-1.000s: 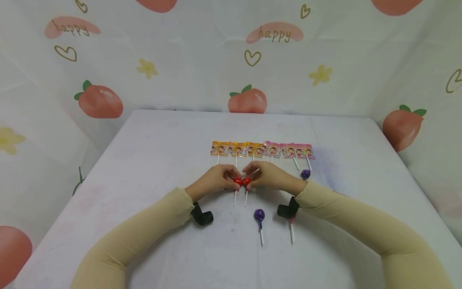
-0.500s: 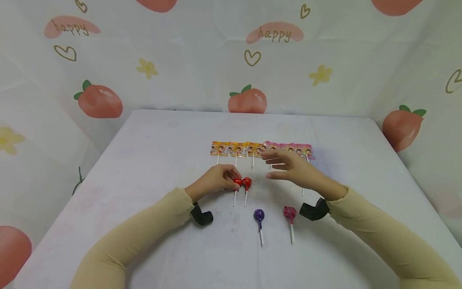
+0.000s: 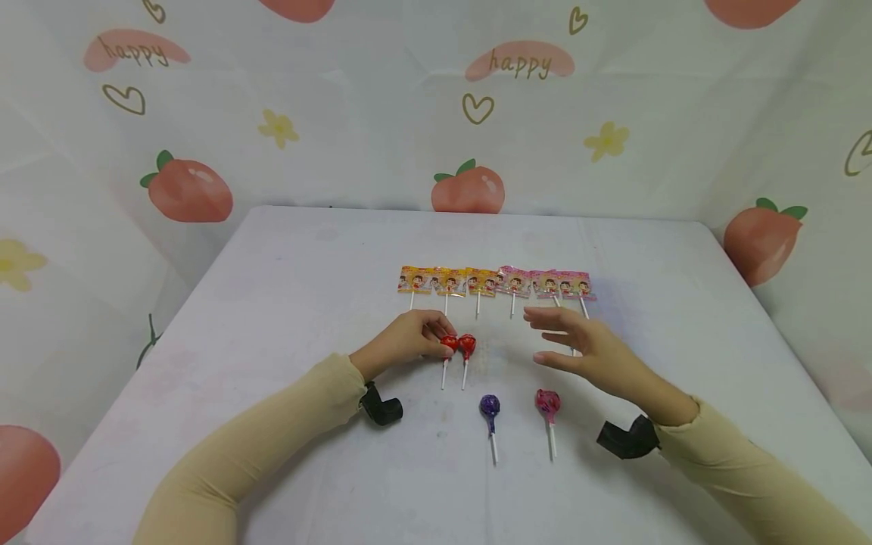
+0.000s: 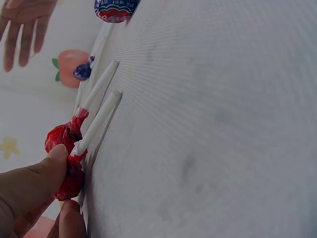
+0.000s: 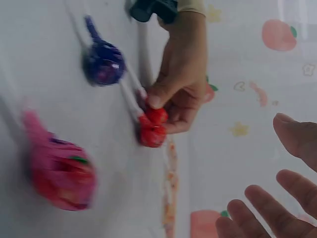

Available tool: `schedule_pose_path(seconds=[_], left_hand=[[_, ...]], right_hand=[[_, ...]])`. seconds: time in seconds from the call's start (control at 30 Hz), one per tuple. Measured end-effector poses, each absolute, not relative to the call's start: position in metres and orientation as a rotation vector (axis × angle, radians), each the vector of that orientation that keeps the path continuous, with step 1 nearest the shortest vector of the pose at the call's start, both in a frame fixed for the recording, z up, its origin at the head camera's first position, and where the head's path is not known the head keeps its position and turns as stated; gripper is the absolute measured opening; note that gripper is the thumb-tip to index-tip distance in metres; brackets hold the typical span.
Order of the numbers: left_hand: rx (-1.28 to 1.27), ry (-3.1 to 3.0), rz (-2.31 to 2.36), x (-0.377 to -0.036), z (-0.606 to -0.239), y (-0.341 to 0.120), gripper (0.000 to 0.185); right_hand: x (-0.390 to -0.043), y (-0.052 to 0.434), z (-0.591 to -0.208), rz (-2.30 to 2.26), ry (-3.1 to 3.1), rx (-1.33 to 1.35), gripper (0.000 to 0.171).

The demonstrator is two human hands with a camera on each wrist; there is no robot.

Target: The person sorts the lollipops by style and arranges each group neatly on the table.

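Observation:
My left hand (image 3: 409,339) pinches the head of a red lollipop (image 4: 69,184) between thumb and fingers, low at the table. Right beside it a second red lollipop (image 3: 466,347) lies with its stick toward me. My right hand (image 3: 593,352) is held to the right, its fingers extended and spread, nothing in them. Partly hidden under that hand in the head view is a purple lollipop (image 4: 83,71), which the left wrist view shows. Nearer to me lie another purple lollipop (image 3: 490,406) and a pink lollipop (image 3: 547,403), a gap between them.
Across the back runs a row of flat-wrapped lollipops, yellow wrappers (image 3: 450,282) on the left and pink wrappers (image 3: 548,283) on the right. A white cloth covers the table (image 3: 327,265). Behind it hangs a peach-printed curtain (image 3: 381,98).
My right hand has let go of the second red lollipop and moved off to the right, its fingers spreading. My left hand has stayed at its lollipop.

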State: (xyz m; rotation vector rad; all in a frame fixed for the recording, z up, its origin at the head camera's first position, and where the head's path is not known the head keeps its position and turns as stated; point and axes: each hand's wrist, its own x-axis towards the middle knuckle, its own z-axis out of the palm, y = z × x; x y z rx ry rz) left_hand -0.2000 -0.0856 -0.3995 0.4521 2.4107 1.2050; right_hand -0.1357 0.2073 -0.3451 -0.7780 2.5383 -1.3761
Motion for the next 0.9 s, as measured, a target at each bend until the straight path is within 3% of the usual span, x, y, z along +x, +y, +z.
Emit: schedule_pose_path(seconds=[0.33,0.9], left_hand=[[0.445,2.413,1.193,-0.202,-0.400,-0.085,0.024],[0.446,2.416,1.192,-0.200,-0.399,-0.085,0.024]], right_hand=[[-0.120,0.214,-0.381,-1.341,2.416,-0.707,0.054],[-0.112,0.226,-0.384,-1.109,2.466,-0.682,0.045]])
